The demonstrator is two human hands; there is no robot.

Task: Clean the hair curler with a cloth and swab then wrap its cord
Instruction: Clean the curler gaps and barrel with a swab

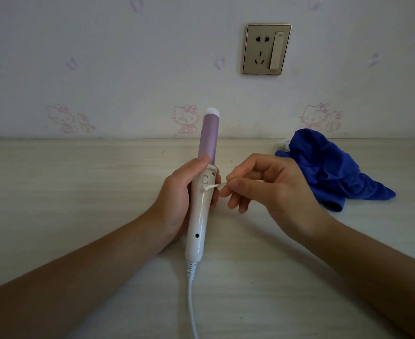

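So the left hand [177, 199] was wrapped around the white handle of the hair curler [202, 192], holding it up off the counter [79, 192] with the purple barrel pointing away toward the wall and the white tip at the far end. Thumb sat up near where the barrel meets the handle, and the fingers curled round the far side, just peeking out on the right. The right hand [270, 189] was pinching a swab [213, 187] between thumb and forefinger, the other fingers loosely curled underneath, and the swab's cotton end was pressed right against the handle next to the slider switch. The cord [191, 302] hung from the ribbed strain relief at the bottom of the handle and ran down out of the picture toward the person, not wrapped at all. The blue cloth [328, 167] was lying crumpled on the counter off to the right, behind the right hand and not touching it, with something small and white poking out behind it that I couldn't make out. Up on the wall was a socket with a switch [266, 48], nothing plugged in.
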